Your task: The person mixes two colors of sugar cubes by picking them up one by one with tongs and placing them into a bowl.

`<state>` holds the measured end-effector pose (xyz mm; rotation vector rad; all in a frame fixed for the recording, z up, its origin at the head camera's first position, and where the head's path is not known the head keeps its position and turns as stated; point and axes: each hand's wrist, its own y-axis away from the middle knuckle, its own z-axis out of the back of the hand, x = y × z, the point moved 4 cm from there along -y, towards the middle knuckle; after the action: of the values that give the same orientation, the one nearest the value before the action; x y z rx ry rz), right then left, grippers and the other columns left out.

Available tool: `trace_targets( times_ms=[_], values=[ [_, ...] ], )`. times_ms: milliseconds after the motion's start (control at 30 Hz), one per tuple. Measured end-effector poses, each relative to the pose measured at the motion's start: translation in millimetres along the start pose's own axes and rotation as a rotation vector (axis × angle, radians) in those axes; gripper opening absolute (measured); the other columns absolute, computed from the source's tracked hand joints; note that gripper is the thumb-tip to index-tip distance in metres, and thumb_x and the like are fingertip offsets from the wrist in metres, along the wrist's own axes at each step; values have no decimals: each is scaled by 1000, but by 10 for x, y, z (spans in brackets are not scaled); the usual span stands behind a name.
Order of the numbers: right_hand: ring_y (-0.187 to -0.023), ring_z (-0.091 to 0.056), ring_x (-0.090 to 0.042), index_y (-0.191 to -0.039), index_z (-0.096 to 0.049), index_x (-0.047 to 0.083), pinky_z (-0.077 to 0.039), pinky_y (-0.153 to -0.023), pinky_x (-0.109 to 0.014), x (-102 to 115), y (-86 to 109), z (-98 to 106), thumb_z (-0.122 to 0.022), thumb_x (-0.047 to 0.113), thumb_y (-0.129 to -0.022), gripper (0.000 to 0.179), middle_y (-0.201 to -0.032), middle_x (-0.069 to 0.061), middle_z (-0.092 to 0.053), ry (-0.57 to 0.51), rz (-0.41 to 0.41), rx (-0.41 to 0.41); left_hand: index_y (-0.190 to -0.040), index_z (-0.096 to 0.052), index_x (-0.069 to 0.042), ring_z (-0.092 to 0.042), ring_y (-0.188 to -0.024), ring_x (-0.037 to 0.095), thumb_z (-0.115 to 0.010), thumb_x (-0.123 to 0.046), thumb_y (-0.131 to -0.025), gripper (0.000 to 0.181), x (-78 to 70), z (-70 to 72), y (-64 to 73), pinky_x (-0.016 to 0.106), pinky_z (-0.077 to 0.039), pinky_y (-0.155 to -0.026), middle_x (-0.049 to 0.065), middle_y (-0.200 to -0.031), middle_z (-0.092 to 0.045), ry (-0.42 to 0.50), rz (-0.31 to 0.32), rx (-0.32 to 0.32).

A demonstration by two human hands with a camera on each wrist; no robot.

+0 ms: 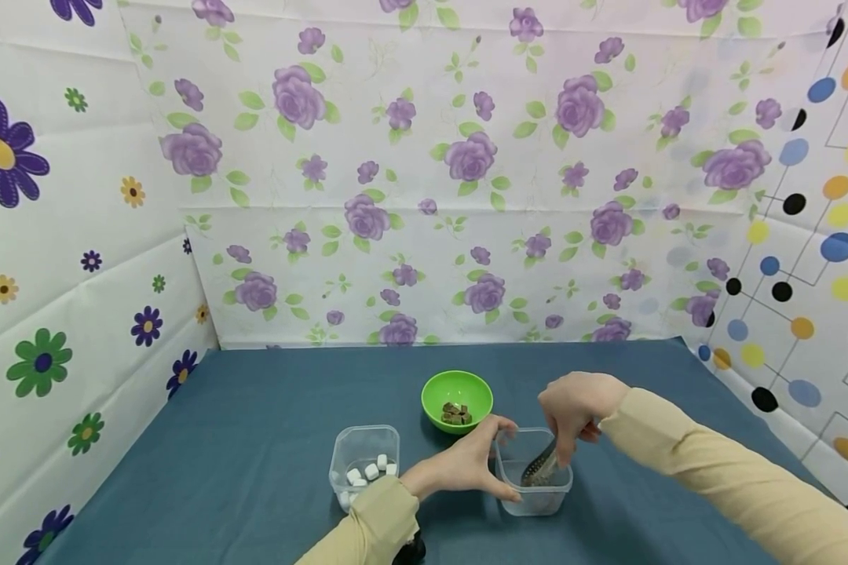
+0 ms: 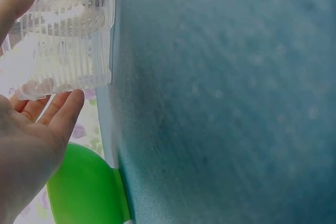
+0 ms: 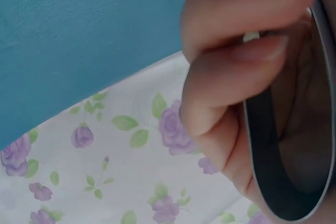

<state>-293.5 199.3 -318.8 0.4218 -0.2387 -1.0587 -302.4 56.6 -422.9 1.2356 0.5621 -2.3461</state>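
Plastic box [image 1: 535, 504], held by my left hand [image 1: 462, 464], likely needs that steadying while my right hand [image 1: 578, 406] grips tongs [image 1: 539, 468] dipped inside.

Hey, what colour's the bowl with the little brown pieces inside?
The bowl is bright green inside and out, best seen in the head view.

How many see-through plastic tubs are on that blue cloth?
2. One tub, with white cubes inside, stands left of the green bowl; the second tub is held by the left hand, with tongs in the right hand reaching inside.
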Motion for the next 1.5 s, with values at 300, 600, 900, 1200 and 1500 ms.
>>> trace_targets(
  times_ms=[300,600,900,1200,1500],
  values=[
    [-32,-42,-11,-43,-58,19,-42,-38,-26,56,0,-7,-83,27,-64,33,-37,0,-46,59,30,-69,-134,-27,-7,-37,-118,24,-74,-19,-78,74,6,4,-1,26,-38,-90,7,-130,-33,-2,4,0],
    [-31,-43,-11,-42,-57,20,-43,-40,-25,-34,-28,-21,-81,29,-65,34,-36,0,-46,45,65,-118,-134,-26,-7,-38,-116,20,-74,-18,-78,75,2,-2,-7,25,-38,-90,6,-129,-33,-4,-4,1],
    [-31,-44,-10,-44,-56,22,-44,-45,-23,-184,32,-40,-78,31,-69,35,-37,2,-46,-26,117,-180,-134,-26,-7,-39,-115,19,-74,-17,-78,74,-6,-1,2,26,-39,-88,8,-130,-33,-14,-15,0],
    [-30,-40,-7,-49,-57,24,-42,-43,-23,-372,123,-93,-75,33,-73,31,-37,6,-44,-146,193,-218,-133,-28,-8,-39,-115,16,-75,-19,-76,74,-4,3,5,26,-39,-88,8,-130,-34,-41,-9,-15],
    [-31,-43,-9,-53,-60,26,-44,-41,-24,-436,214,-65,-72,35,-76,27,-40,6,-47,-230,237,-229,-132,-28,-7,-39,-112,12,-75,-18,-76,74,2,-2,4,24,-40,-87,5,-129,-32,-44,-19,-14]
  ],
)
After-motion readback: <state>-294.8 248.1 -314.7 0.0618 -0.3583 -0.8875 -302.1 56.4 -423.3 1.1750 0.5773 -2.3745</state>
